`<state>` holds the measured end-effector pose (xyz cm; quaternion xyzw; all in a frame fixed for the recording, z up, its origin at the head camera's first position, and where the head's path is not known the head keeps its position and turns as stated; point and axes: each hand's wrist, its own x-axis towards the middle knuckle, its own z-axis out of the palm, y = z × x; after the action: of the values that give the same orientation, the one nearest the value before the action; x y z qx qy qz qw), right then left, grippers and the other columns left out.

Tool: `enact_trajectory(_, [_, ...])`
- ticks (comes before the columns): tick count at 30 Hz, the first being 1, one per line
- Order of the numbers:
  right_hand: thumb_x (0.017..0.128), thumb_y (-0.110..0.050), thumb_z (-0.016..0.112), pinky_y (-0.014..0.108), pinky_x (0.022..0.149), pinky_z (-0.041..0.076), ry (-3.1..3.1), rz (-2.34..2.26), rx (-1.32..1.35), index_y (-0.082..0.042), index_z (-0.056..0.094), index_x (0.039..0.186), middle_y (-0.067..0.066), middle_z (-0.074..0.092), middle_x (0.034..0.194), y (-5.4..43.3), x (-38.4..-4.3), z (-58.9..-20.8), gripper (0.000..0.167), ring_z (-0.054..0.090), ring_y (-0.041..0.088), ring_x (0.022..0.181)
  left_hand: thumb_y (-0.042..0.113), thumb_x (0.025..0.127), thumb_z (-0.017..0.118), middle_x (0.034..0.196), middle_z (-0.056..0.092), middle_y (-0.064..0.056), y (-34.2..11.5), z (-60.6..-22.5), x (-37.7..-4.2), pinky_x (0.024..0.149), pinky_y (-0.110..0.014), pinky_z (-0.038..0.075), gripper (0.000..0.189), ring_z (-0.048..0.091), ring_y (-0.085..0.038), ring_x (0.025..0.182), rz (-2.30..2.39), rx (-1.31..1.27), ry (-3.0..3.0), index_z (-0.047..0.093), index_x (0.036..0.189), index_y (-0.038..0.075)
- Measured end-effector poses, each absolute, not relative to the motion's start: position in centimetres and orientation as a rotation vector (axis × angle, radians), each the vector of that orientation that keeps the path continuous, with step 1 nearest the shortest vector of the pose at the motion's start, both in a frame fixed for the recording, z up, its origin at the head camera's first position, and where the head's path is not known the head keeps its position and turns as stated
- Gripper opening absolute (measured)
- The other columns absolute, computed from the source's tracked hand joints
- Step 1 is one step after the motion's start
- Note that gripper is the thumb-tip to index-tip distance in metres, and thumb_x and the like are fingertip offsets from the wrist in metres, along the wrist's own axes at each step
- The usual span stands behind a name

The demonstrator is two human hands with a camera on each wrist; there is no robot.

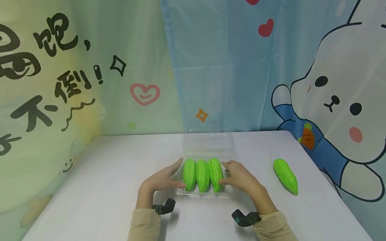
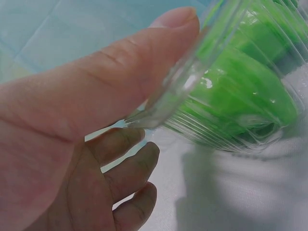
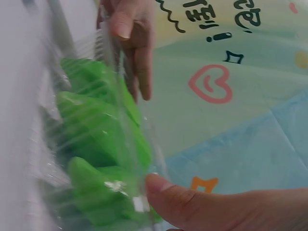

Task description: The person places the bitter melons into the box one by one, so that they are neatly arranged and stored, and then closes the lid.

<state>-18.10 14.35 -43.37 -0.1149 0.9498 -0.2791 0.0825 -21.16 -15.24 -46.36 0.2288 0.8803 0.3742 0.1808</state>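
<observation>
A clear plastic clamshell box (image 1: 208, 194) sits on the table in front of me, its lid (image 1: 209, 144) folded open at the back. Three glossy, ridged green model vegetables (image 1: 203, 175) with pointed ends lie side by side in it. My left hand (image 1: 161, 179) grips the box's left side; in the left wrist view its thumb lies over the rim (image 2: 166, 103). At the right side my right hand (image 1: 241, 177) holds the box, the thumb on the rim in the right wrist view. Its other fingers are mostly hidden there.
Another green vegetable (image 1: 285, 176) of the same kind lies on the white table (image 1: 114, 174), to the right of my right hand. Behind the table hangs a printed curtain (image 1: 205, 67) with hearts, lettering and a cartoon animal.
</observation>
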Motion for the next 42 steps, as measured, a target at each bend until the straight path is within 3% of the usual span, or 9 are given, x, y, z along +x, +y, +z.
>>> enact_trajectory(8, [0.083, -0.024, 0.073, 0.044, 0.089, 0.054, 2.825, -0.884, -0.366, 0.007, 0.041, 0.139, 0.029, 0.041, 0.141, 16.7, -18.0, -41.8, 0.072, 0.058, 0.041, 0.115, 0.042, 0.079, 0.074, 0.159, 0.017, -0.01, -15.3, -46.5, -21.2, 0.117, -0.048, 0.024, 0.102, 0.027, -0.033, 0.143, 1.054, 0.656, 2.485, 0.012, 0.154, 0.011])
enact_trajectory(22, [0.081, -0.044, 0.071, 0.054, 0.093, 0.05, 2.908, -0.863, -0.436, -0.001, 0.038, 0.144, 0.028, 0.035, 0.146, 22.5, -17.4, -40.0, 0.083, 0.053, 0.048, 0.117, 0.042, 0.078, 0.075, 0.159, 0.016, -0.01, -15.2, -46.4, -21.1, 0.118, -0.049, 0.022, 0.103, 0.022, -0.031, 0.145, 1.057, 0.616, 2.478, 0.012, 0.154, 0.013])
enact_trajectory(30, [0.08, -0.05, 0.069, 0.064, 0.101, 0.037, 2.883, -0.894, -0.374, -0.011, 0.025, 0.151, 0.022, 0.024, 0.155, 26.3, -17.1, -40.0, 0.092, 0.038, 0.052, 0.129, 0.044, 0.077, 0.075, 0.159, 0.017, -0.009, -15.1, -46.2, -21.1, 0.118, -0.048, 0.023, 0.103, 0.022, -0.03, 0.145, 1.038, 0.604, 2.49, 0.012, 0.154, 0.015])
enact_trajectory(35, [0.081, -0.051, 0.069, 0.07, 0.102, 0.029, 2.875, -0.949, -0.28, -0.018, 0.009, 0.154, 0.023, 0.014, 0.157, 28.9, -16.9, -40.6, 0.1, 0.027, 0.054, 0.134, 0.045, 0.077, 0.075, 0.159, 0.018, -0.009, -15.1, -46.2, -21.0, 0.118, -0.048, 0.023, 0.104, 0.023, -0.03, 0.144, 1.038, 0.611, 2.491, 0.012, 0.154, 0.014])
enact_trajectory(42, [0.083, -0.038, 0.071, 0.076, 0.098, 0.023, 2.854, -1.132, -0.237, -0.024, -0.006, 0.153, 0.02, 0.0, 0.159, 32.3, -16.3, -41.9, 0.105, 0.015, 0.056, 0.137, 0.045, 0.077, 0.075, 0.158, 0.018, -0.009, -15.0, -46.2, -21.0, 0.118, -0.048, 0.023, 0.103, 0.021, -0.029, 0.145, 1.031, 0.604, 2.503, 0.013, 0.154, 0.015])
